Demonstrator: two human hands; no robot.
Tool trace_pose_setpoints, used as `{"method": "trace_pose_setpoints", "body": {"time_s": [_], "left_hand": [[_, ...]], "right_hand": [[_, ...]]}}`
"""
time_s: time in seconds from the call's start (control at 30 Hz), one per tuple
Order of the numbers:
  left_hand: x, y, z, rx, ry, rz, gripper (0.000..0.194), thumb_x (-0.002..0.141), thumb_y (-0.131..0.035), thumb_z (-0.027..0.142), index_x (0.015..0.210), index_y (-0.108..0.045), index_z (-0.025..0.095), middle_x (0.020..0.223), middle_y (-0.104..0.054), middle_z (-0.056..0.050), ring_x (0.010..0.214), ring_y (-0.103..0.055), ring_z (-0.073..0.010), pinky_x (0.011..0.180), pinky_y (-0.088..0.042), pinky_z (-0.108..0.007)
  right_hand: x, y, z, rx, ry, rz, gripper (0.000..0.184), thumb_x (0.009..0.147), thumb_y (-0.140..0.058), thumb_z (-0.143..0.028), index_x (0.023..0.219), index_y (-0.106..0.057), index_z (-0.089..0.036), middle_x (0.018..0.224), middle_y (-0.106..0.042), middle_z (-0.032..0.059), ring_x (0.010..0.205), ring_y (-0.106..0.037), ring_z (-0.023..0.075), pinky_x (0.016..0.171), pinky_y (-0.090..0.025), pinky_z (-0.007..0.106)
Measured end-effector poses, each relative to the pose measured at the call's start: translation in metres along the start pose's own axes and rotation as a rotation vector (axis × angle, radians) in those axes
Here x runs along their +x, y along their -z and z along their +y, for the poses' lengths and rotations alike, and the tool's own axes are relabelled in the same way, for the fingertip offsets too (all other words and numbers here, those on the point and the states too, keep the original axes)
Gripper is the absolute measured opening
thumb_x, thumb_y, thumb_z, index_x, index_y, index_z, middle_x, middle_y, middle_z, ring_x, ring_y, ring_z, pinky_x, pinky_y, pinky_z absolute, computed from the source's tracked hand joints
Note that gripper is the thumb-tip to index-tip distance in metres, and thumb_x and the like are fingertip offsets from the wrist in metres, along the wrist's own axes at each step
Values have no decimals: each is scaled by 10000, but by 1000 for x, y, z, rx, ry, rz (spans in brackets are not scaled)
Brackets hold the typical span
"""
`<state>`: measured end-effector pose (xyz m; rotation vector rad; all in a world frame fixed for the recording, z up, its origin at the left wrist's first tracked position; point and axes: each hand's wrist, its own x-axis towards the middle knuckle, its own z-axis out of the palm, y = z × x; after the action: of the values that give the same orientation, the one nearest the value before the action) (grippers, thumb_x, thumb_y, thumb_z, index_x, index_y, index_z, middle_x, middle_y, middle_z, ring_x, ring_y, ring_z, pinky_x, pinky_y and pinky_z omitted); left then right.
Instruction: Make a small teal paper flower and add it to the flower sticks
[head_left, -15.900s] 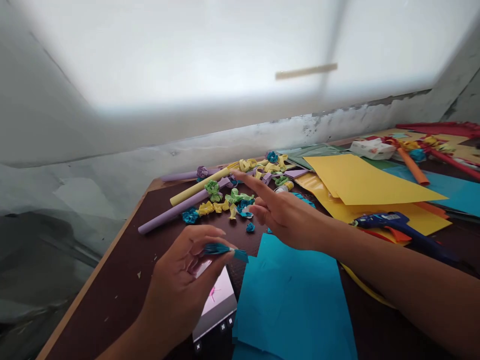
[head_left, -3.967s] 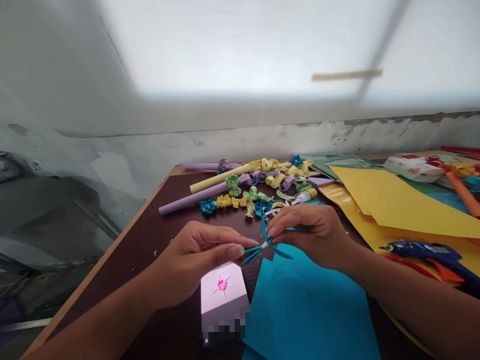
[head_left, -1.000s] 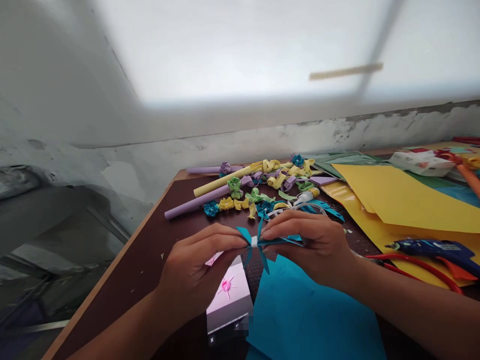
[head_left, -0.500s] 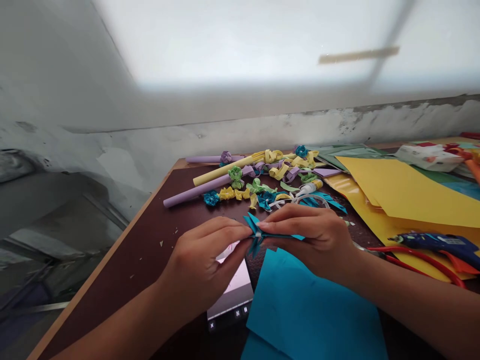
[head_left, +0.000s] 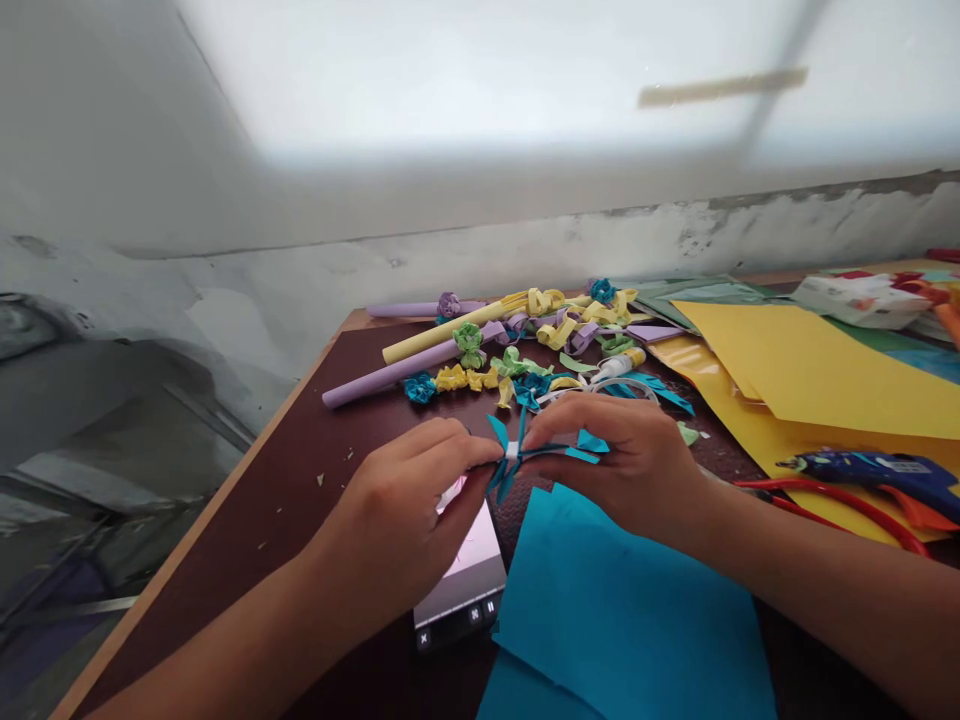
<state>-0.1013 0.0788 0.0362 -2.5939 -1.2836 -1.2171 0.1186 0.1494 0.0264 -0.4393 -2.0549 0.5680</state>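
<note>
Head cam has our left hand (head_left: 420, 488) and right hand (head_left: 637, 462) both pinching the blue paper bundle (head_left: 504, 482) midair between them, close to its white band (head_left: 512, 451), so we'd probably squeeze lightly to avoid creases.

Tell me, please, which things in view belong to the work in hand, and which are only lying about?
In the work:
blue paper piece with white band, pinched by left hand and right hand
likely the blue sheets, similar in colour
perhaps the phone, its screen lit

Seemingly only lying about:
glue gun
yellow sheets
yellow tube
purple tubes
</note>
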Motion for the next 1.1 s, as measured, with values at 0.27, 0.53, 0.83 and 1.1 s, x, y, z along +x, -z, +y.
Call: {"method": "trace_pose_setpoints", "body": {"time_s": [0.27,0.53,0.83,1.1], "left_hand": [[-3,-6,-3,-188,121,39,200,899,-625,75,1022,-615,233,970,-689,-40,910,-673,-195,815,-547,-324],[-14,-7,-8,-394,160,53,380,908,-638,75,1206,-607,310,1161,-668,-56,1133,-640,-256,993,-550,-422],[-3,-6,4,-657,401,133,267,870,-746,126,1020,-608,298,984,-735,15,943,-718,-159,815,-613,-260],[1,-14,3,-705,482,119,135,848,-765,136,932,-731,237,948,-763,-7,936,-728,-154,871,-596,-245]], "right_hand": [[1,-3,-1,109,85,-18,219,912,-736,-155,1096,-797,-257,972,-819,38,833,-774,179,750,-639,285],[1,5,-1,37,84,66,112,853,-788,-119,899,-762,-218,893,-802,23,812,-767,164,746,-629,254],[3,6,-2,42,215,-38,92,923,-713,-132,935,-744,-218,990,-788,71,901,-749,174,782,-623,287],[3,5,-2,-195,242,-63,374,882,-800,-319,1221,-667,-236,1061,-765,66,959,-702,222,870,-557,379]]}}
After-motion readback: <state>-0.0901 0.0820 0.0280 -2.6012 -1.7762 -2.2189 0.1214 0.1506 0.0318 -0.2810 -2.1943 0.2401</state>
